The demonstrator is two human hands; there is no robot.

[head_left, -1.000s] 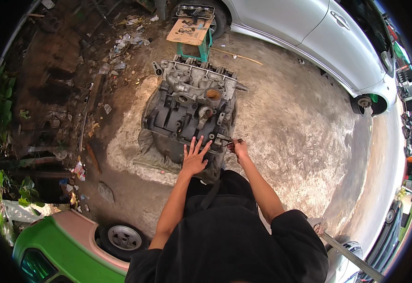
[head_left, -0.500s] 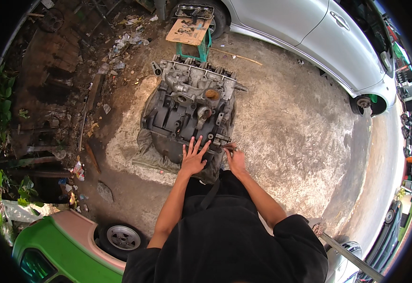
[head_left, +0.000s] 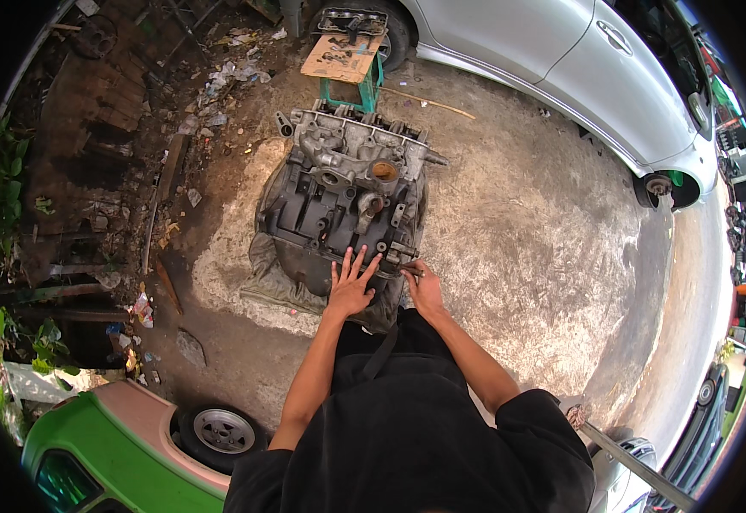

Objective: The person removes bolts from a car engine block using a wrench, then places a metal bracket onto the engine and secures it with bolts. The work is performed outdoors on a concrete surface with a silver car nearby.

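Note:
A dirty engine point(head_left: 330, 205), with a silver upper part and a dark block, lies on a crumpled greyish-green cloth point(head_left: 270, 295). My left hand point(head_left: 350, 289) rests with spread fingers on the engine's near side. Just to its right, my right hand point(head_left: 426, 286) grips a thin metal tool point(head_left: 411, 270) whose far end meets a fitting at the engine's lower right corner; exactly what kind of tool it is, I cannot tell.
Beyond the engine, a green stool with a board point(head_left: 341, 57) holds small parts and a tray. A silver car point(head_left: 510, 38) stands behind. A green and pink vehicle point(head_left: 91, 427) is at lower left, rubble and planks point(head_left: 82, 111) along the left.
My right hand has moved a little left and down, and the tool in it now sits closer against the engine's corner. My left hand is nearly where it was.

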